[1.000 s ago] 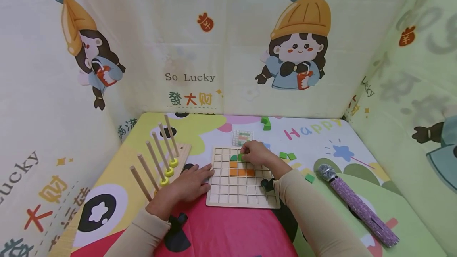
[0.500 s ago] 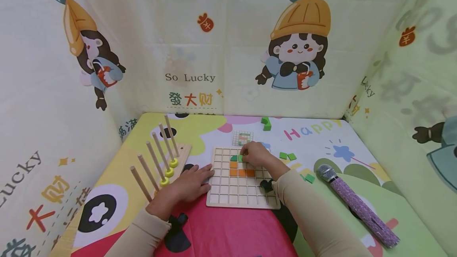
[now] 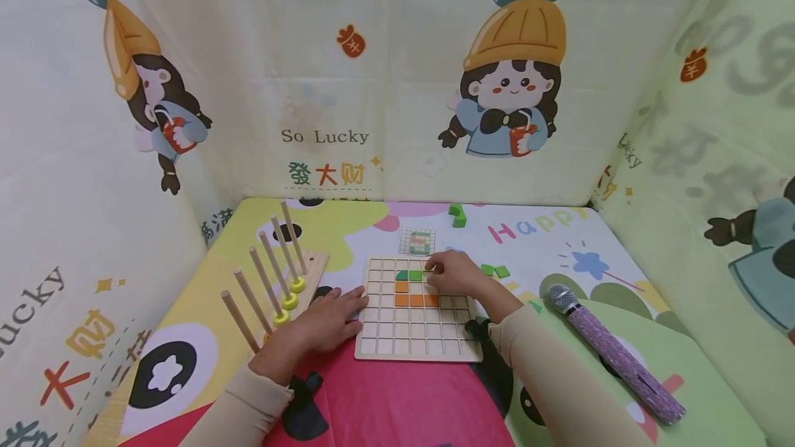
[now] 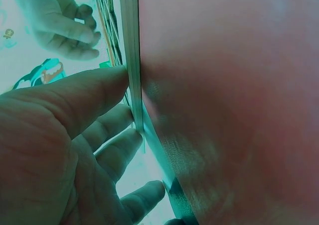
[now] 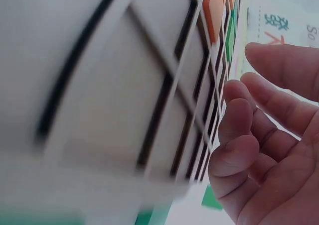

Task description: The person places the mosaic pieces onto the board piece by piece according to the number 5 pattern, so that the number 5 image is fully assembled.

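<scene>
A wooden grid board (image 3: pixel 385 347) lies in front of me. On it sit a dark green rounded tile (image 3: pixel 402 275), a green square tile (image 3: pixel 415 275) beside it, an orange tile (image 3: pixel 402 287) below, and a row of orange tiles (image 3: pixel 417 300). My left hand (image 3: pixel 329 319) rests at the board's left edge; in the left wrist view its thumb and fingertips touch the wooden side. Over the upper right of the board is my right hand (image 3: pixel 456 273), just right of the green square. The right wrist view shows that hand (image 5: pixel 279 135) loosely curled with nothing between thumb and fingers.
A small pattern card (image 3: pixel 418 241) lies behind the board, and green curved blocks (image 3: pixel 457 215) farther back. Green square tiles (image 3: pixel 502 272) are to the right, near a purple microphone (image 3: pixel 615 354). A peg stand (image 3: pixel 318 269) with yellow rings stands left. Printed cloth walls surround the table.
My right hand has let go of the green square tile, which now lies in the grid, and has shifted slightly right. My left hand stays at the board's edge. The head view has turned slightly.
</scene>
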The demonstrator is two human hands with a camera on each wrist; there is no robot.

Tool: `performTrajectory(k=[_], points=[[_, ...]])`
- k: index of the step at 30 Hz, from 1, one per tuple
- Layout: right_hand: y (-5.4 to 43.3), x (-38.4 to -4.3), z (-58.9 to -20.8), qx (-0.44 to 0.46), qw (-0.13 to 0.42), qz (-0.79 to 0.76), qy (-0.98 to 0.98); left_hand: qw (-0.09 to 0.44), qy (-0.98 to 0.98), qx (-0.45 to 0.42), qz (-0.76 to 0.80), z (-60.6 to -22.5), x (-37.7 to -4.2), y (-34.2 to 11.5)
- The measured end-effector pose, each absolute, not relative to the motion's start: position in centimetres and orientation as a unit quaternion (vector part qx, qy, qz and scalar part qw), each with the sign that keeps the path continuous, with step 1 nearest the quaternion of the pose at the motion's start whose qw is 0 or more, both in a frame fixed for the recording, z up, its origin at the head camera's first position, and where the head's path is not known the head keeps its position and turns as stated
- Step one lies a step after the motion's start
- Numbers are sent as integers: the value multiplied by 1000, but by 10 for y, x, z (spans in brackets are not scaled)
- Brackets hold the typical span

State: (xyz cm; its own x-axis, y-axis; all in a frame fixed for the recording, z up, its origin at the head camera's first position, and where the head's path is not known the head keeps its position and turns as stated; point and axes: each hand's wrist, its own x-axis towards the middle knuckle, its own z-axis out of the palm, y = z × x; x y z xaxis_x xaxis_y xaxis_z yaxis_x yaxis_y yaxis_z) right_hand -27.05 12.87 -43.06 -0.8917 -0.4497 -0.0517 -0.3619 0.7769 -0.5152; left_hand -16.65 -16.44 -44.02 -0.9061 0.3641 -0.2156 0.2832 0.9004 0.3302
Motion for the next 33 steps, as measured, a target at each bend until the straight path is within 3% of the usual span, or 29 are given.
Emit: performTrajectory(k=[16,33], points=[[210,-279,-434,-126,79,-213,966,129,964,174,155,-441,-166,-171],[217,-282,-433,-60,101,-187,975,135,962,181,154,-439,-168,-170]])
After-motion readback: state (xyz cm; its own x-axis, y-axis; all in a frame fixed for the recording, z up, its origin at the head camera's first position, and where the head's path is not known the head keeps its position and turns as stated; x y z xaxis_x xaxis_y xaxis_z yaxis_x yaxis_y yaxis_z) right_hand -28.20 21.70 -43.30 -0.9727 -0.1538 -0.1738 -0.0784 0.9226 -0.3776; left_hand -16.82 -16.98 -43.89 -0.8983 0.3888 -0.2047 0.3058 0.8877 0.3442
